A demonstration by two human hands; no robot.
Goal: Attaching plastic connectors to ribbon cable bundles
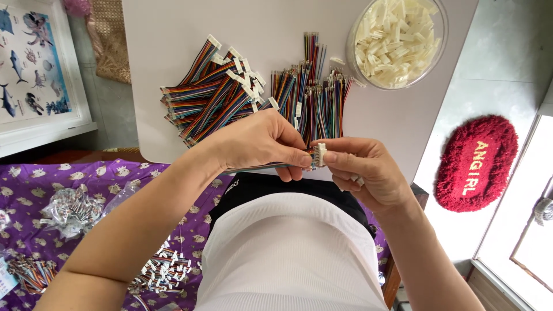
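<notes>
Over the lap, at the table's near edge: left hand [262,141] pinches a multicoloured ribbon cable [259,167] near its end, fingers closed on the wires. Right hand [360,167] holds the white connector housing [320,155] at fingertips, square to the wire ends, likely for alignment. Beyond, on the white table [173,34], finished cables [213,95] and bare-ended bundles [314,98] lie sorted; farther, a clear tub of housings [397,40] within reach.

We list as hidden or cut off: ribbon cable [259,167], mostly covered by our left hand [259,141]; white connector [320,155], half behind right hand [366,170] fingertips, pins too small to tell; clear tub of housings [397,40] at the table [173,34] far right corner, cropped by the top edge.
</notes>
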